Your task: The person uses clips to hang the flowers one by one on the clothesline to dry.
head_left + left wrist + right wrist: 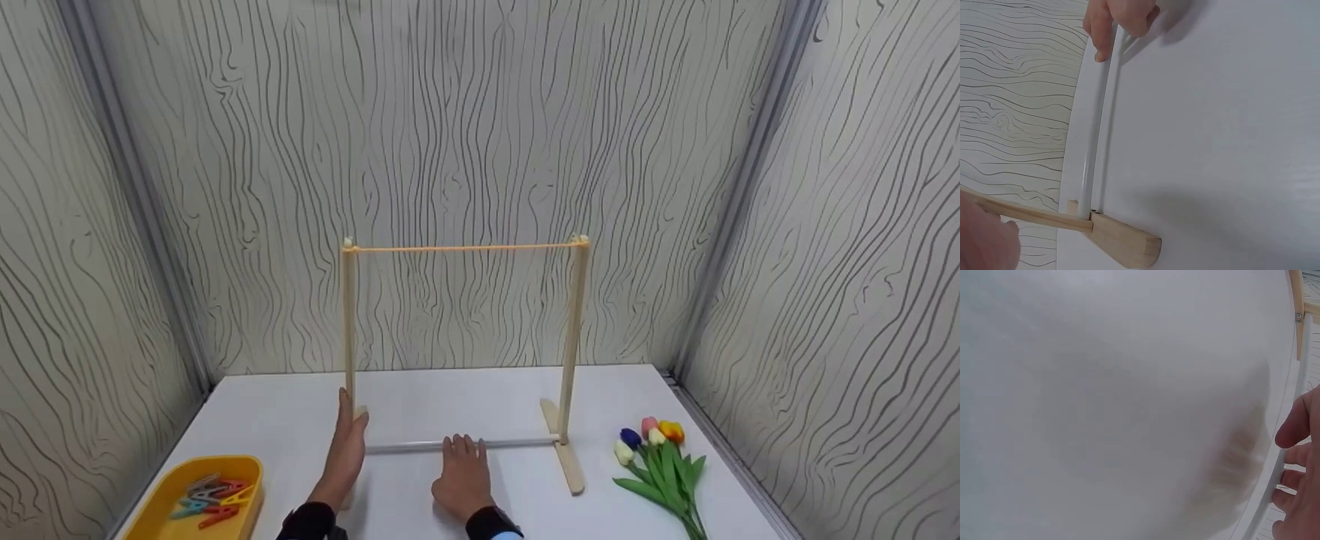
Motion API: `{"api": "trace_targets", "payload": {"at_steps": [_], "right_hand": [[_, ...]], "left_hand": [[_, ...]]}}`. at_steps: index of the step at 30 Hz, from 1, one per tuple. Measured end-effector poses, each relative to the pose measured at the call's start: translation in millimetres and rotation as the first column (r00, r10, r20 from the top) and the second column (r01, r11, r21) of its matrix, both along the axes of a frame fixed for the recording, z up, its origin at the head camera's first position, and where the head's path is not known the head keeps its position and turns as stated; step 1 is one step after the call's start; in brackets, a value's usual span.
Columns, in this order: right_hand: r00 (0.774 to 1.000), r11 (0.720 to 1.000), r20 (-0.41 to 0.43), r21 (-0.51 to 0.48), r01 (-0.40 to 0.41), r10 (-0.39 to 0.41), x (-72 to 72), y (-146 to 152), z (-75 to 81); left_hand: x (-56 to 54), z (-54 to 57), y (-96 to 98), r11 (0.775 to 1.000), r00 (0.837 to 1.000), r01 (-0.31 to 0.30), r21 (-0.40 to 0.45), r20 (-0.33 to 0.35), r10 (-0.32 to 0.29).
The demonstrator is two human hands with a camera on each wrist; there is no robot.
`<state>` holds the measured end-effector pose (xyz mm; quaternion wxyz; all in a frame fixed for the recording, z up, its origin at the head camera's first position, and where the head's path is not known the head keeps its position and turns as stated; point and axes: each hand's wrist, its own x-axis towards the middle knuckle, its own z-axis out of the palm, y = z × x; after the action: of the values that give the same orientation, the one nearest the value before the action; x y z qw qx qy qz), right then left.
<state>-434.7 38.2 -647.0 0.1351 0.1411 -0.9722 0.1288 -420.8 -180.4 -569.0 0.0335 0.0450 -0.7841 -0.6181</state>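
Observation:
A wooden frame (576, 337) stands upright on the white table, with two posts, an orange cord (465, 247) across the top and a white rod (517, 442) across the bottom. My left hand (346, 454) holds the left post low down, fingers on its outer side and thumb on the inner. Midway along the rod, my right hand (463, 476) has its fingers hooked over it; the thumb (1293, 430) lies on the near side. Seen from the left wrist, the far wooden foot (1123, 242) lies on the table where post and rod meet. The left foot is largely hidden by my hand.
At the near left is a yellow tray (253, 499) holding several coloured clothespins (214, 495). A bunch of artificial tulips (664, 465) lies to the right of the frame. Wood-patterned panels (465, 150) rise behind the table (285, 397) and at both sides.

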Motion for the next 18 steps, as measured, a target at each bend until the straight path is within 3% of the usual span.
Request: {"api": "trace_targets", "payload": {"at_steps": [8,10,12,14,15,18], "right_hand": [[0.999,0.997,0.041,0.065,-0.036,0.034,-3.6,8,5.6],[0.995,0.995,0.078,0.072,-0.067,0.061,-0.9,15,11.7],[0.991,0.993,0.092,0.049,-0.104,0.099,3.2,29,17.8],[0.989,0.990,0.060,0.020,-0.138,0.137,8.6,49,25.4],[0.988,0.989,0.023,0.002,-0.150,0.150,10.3,62,29.5],[0.983,0.989,-0.132,-0.064,-0.134,0.124,14.9,107,46.0]], "left_hand": [[2.9,0.8,-5.9,0.998,1.000,0.017,-0.057,0.011,-0.017],[6.6,3.6,-9.6,0.993,1.000,0.026,-0.111,0.001,-0.026],[13.5,5.7,-17.9,0.974,0.999,0.030,-0.224,-0.011,-0.033],[23.2,10.1,-32.3,0.926,1.000,0.015,-0.377,0.015,-0.009],[28.4,12.9,-42.2,0.889,0.999,-0.003,-0.458,0.029,0.018],[45.8,23.3,-78.7,0.743,0.987,-0.060,-0.667,0.074,0.146]]}}
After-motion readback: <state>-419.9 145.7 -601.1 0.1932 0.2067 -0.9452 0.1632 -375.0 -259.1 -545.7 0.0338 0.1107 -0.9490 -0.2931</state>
